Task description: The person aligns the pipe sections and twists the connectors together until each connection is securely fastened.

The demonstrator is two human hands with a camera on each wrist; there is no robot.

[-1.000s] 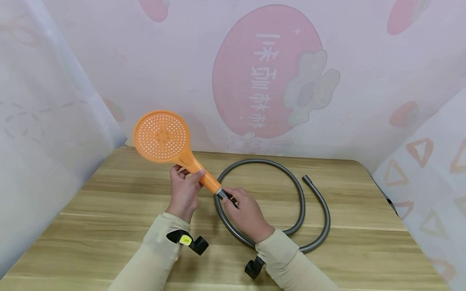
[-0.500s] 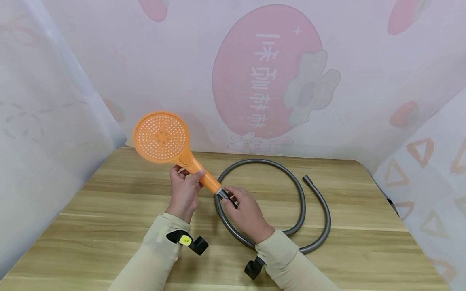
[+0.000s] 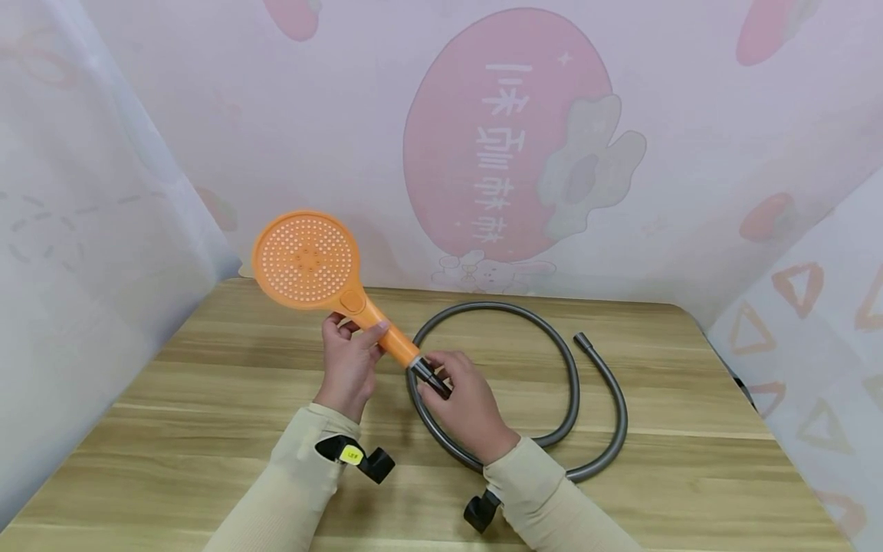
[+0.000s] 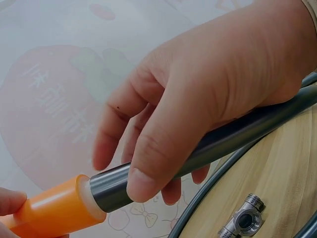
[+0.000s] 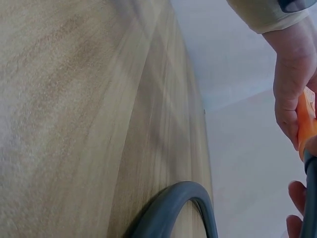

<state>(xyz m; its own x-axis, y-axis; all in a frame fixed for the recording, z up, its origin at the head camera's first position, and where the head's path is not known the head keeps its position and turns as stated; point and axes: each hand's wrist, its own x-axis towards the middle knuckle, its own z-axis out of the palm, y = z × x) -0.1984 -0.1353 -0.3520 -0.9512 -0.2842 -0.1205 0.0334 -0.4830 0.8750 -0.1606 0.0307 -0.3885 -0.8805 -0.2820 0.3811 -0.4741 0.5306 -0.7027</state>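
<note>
My left hand holds an orange shower head by its handle, with the thumb across the front. The round spray face is tilted up toward the head camera. A grey shower hose meets the lower end of the handle at its dark end piece. In the left wrist view, my right hand has its thumb on the near side of the hose and its fingers behind, just below that joint. A pale ring shows between handle and end piece. The right wrist view catches only some fingertips of this hand.
The hose loops over the wooden table, its other end lying at the right. A metal tee fitting lies on the table in the left wrist view. Printed cloth hangs behind and at both sides.
My right hand's fingers have shifted slightly on the hose, so more of the dark end piece shows below the handle. The left hand and shower head stay almost still.
</note>
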